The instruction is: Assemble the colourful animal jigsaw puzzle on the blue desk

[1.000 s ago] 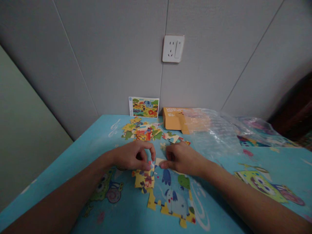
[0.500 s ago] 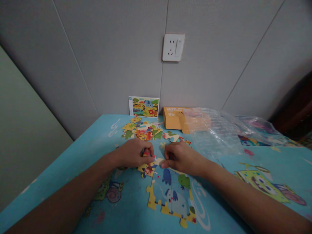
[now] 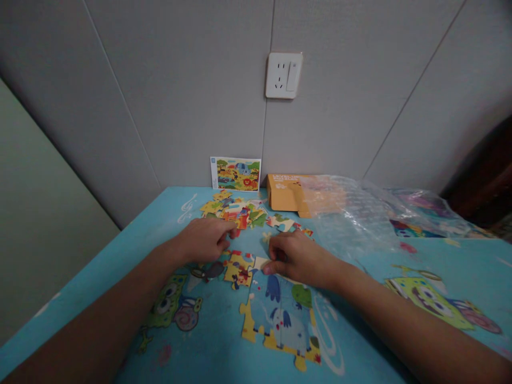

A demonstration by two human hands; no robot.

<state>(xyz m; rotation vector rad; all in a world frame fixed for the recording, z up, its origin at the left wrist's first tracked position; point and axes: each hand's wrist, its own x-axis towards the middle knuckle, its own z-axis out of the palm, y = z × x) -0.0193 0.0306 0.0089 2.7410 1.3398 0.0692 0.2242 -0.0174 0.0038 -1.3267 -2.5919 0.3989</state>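
A partly joined jigsaw puzzle [image 3: 290, 328] with blue elephants lies flat on the blue cloth. Joined yellow puzzle pieces [image 3: 239, 270] extend from its upper left. My right hand [image 3: 298, 258] is curled at the puzzle's top edge, its thumb pressing on a pale puzzle piece [image 3: 260, 263]. Farther left, my left hand [image 3: 208, 240] hovers close to the front of a heap of loose puzzle pieces [image 3: 236, 212]. Its thumb and index finger are apart, with nothing visible between them; a red puzzle piece [image 3: 238, 233] shows just past the fingertips.
A picture card [image 3: 237, 175] leans against the grey wall behind the heap. Beside it, an orange puzzle box [image 3: 286, 194] lies partly under clear plastic wrapping [image 3: 352, 213]. A socket with a switch [image 3: 283, 76] is on the wall. Cartoon figures are printed on the cloth [image 3: 100, 298].
My left hand has moved left and away from the joined pieces toward the loose heap, uncovering the yellow pieces' upper edge. My right hand stays almost where it was.
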